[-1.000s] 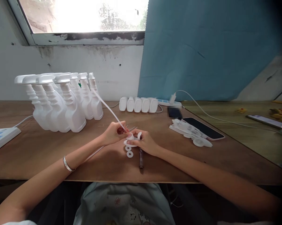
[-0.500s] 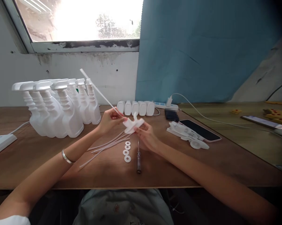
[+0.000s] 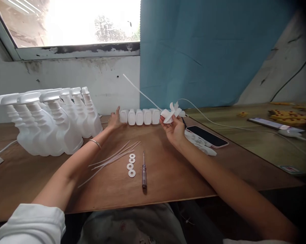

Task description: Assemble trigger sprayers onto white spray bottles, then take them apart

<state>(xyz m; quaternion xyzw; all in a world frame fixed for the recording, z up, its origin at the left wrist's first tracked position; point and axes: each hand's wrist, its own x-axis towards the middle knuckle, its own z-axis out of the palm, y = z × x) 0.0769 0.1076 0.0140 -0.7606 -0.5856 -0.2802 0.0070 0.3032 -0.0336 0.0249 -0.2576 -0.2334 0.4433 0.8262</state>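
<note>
Smooth-plastic trigger sprayer (image 3: 169,116), pinched in right hand (image 3: 175,130), flanks bottle row (image 3: 139,117); left hand (image 3: 114,121), tube (image 3: 142,92) released, spreads fingers opposite.

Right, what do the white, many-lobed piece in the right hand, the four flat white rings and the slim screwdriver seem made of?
White, many-lobed piece: probably moulded plastic, smooth and mostly matt, given its even surface.
Flat white rings: plastic or rubber, matt; no highlights show.
Slim screwdriver: translucent plastic-looking handle, glossy with highlights; thin grey shaft, likely metal.
</note>
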